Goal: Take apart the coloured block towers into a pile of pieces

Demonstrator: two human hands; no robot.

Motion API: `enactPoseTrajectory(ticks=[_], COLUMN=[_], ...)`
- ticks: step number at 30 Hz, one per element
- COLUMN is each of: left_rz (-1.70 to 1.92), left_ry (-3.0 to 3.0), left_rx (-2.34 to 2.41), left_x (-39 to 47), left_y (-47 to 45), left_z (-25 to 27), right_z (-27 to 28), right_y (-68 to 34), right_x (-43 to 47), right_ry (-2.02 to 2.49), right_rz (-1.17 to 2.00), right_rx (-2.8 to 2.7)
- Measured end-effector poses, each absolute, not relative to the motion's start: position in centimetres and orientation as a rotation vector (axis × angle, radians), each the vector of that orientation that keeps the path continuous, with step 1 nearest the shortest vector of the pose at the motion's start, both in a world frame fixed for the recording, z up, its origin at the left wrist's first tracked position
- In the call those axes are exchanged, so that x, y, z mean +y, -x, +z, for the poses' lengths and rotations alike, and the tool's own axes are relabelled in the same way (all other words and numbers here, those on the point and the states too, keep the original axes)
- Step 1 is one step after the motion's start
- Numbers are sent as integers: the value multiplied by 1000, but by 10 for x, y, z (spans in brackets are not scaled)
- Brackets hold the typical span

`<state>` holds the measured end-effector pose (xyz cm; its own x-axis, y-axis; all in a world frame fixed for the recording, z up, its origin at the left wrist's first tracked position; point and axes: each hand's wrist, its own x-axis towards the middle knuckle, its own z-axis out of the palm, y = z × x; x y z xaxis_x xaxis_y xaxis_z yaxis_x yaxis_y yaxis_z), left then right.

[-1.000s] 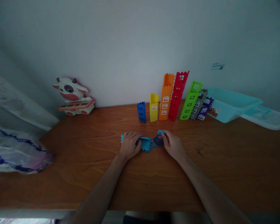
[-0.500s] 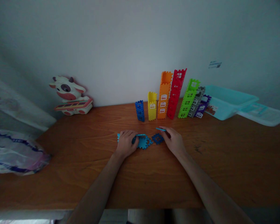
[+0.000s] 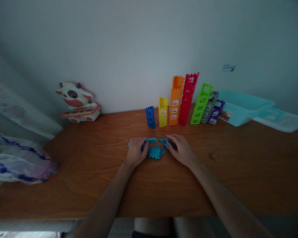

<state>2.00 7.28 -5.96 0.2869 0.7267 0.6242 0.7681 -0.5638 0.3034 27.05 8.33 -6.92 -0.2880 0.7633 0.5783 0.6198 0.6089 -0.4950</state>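
My left hand (image 3: 136, 152) is curled over light blue notched building tiles, thumb and fingers closed around them. One tile (image 3: 152, 140) juts out beyond its fingertips, and a flat light blue tile (image 3: 156, 152) lies on the table just right of the thumb. My right hand (image 3: 181, 150) pinches a blue tile with toothed edges (image 3: 163, 142), tilted close to the flat one. A darker blue piece (image 3: 173, 144) shows partly beneath the right fingers; the hand hides the rest.
Behind the hands stand block towers: blue (image 3: 150, 117), yellow (image 3: 163, 115), orange (image 3: 176, 105), red (image 3: 188, 99), green (image 3: 200, 105), grey and purple. A turquoise bin (image 3: 245, 105) with its lid (image 3: 280, 119) sits right. Left are a cow keyboard toy (image 3: 78, 105) and a plastic bag (image 3: 22, 162).
The right hand has lowered its tile from a raised, edge-on pose towards the table, tilting it and covering more of the dark blue piece. The left hand's upper tile has tipped to show its face.
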Motion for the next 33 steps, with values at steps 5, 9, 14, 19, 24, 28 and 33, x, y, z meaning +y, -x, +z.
enactPoseTrajectory(ticks=[5, 9, 14, 19, 24, 28, 33], left_rz=[-1090, -1051, -1021, -981, -1027, -1133, -1202], left_ry=[2745, 2801, 2704, 2739, 2679, 2533, 2462], left_rx=[-1246, -1207, -1355, -1314, -1414, -1713, -1876], left_x=[66, 64, 67, 69, 74, 75, 74], left_y=[-25, -29, -25, -22, -22, -23, -24], left_z=[-54, -52, -49, -55, -65, -65, -61], right_z=[-63, -65, -65, -66, -65, -61, -63], right_y=[-257, -251, -251, -250, -253, -256, -252], right_x=[73, 72, 72, 71, 70, 68, 66], right_ry=[970, 936, 950, 975, 1018, 1020, 962], right_rz=[255, 178, 159, 189, 324, 357, 349], right_rx=[-2091, -2185, -2146, -2096, -1991, -2155, -2393])
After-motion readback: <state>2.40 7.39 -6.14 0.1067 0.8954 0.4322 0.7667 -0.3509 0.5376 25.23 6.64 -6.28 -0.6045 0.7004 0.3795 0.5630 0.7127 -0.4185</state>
